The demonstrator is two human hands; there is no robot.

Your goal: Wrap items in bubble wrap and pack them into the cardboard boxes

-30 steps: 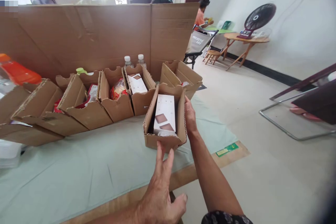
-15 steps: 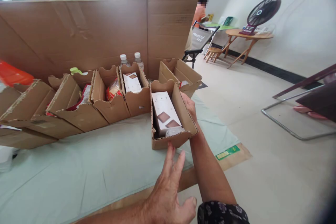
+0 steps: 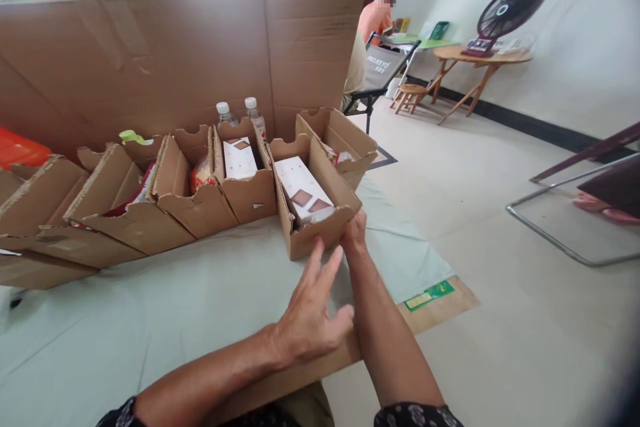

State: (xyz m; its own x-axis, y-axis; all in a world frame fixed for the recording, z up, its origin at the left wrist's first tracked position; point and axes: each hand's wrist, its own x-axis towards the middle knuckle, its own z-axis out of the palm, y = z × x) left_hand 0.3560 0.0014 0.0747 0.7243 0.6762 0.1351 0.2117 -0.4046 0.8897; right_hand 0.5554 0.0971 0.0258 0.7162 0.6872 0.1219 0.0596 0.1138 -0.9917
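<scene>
An open-topped cardboard box (image 3: 320, 240) stands at the right end of a row of similar boxes. Inside it lies a white carton with brown squares (image 3: 306, 190), and something clear and crinkled shows at its front end. My left hand (image 3: 315, 313) has its fingers spread, the fingertips at the box's front wall. Closed at the front right corner of this box is my right hand (image 3: 355, 230), its fingers partly hidden by the cardboard. Left of it, a neighbouring cardboard box (image 3: 250, 200) holds another white carton (image 3: 240, 160).
More cardboard boxes (image 3: 197, 213) with packets run leftward on the pale green cloth (image 3: 200, 300). Two capped bottles (image 3: 254, 117) stand behind, before a tall cardboard panel (image 3: 200, 53). Another box (image 3: 353, 137) is at the back right. A person (image 3: 377, 17) sits beyond, near a fan (image 3: 510, 10).
The box has moved away from me and leftward, closer to the row. Both hands moved with it, and the right hand now sits at its front corner rather than along its side.
</scene>
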